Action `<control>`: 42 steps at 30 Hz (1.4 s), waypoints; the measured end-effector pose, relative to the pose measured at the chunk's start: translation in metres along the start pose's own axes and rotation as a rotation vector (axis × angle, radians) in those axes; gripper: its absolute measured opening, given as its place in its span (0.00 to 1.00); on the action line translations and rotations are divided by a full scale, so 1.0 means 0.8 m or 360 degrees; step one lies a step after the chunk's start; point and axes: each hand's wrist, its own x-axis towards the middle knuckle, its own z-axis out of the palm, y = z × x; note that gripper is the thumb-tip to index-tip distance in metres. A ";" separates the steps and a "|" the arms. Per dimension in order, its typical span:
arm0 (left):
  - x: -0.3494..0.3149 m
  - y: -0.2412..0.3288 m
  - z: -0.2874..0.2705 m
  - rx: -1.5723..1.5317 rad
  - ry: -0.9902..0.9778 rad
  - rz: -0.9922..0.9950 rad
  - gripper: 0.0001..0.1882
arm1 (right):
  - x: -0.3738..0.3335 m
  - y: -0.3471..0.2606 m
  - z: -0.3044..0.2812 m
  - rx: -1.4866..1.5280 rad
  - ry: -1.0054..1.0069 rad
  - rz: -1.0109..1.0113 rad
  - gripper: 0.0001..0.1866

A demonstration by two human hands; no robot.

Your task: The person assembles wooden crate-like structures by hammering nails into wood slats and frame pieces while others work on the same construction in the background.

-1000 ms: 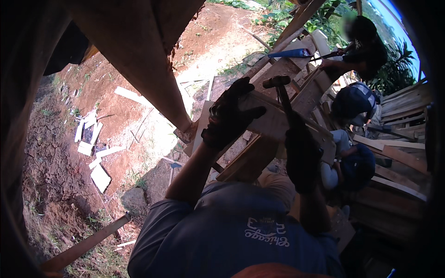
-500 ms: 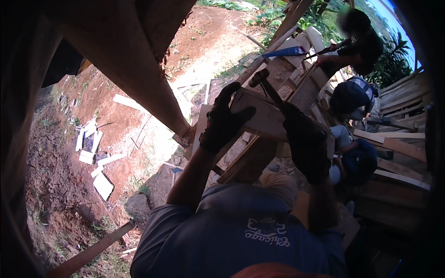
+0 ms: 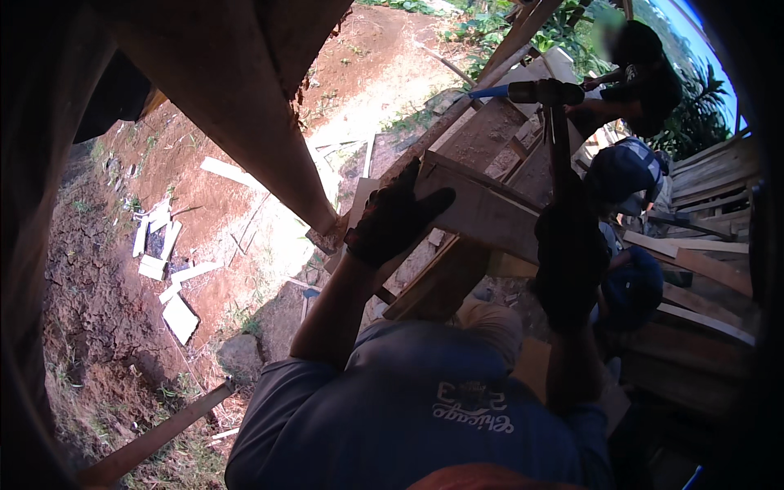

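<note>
My right hand (image 3: 570, 265), in a dark glove, is wrapped around the handle of a hammer (image 3: 560, 143). The hammer's head is up, above the far side of the woodwork and apart from it. My left hand (image 3: 392, 214), also gloved, grips the left end of a wooden board (image 3: 482, 208), with the thumb lying along the board's near face. Its fingertips reach over the far edge and are partly hidden. Below the board, a thick timber piece (image 3: 441, 282) slants in front of my body.
A big slanting beam (image 3: 237, 106) fills the upper left. Beyond the board lie planks and a blue-handled tool (image 3: 490, 91). A person (image 3: 641, 82) stands at the far right, with two more people (image 3: 625, 175) nearer. Wood scraps (image 3: 180, 318) lie on reddish soil at left.
My right hand has swung the hammer up and to the right, away from the board. My left hand stays on the board's end with little movement.
</note>
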 end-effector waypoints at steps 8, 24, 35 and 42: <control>-0.003 0.003 -0.004 0.0135 -0.0052 -0.0045 0.49 | 0.010 0.000 -0.006 -0.0369 -0.0015 -0.0348 0.23; 0.003 0.006 -0.009 0.0111 -0.0103 0.0025 0.48 | -0.002 0.018 0.025 -0.0802 -0.0082 -0.0805 0.26; -0.001 0.007 -0.010 0.0042 -0.0100 0.0002 0.45 | 0.000 0.016 0.021 -0.0481 -0.0070 -0.0722 0.24; 0.003 0.007 -0.012 -0.0117 -0.0145 0.0071 0.40 | -0.016 0.013 0.033 -0.1521 0.0060 -0.0972 0.22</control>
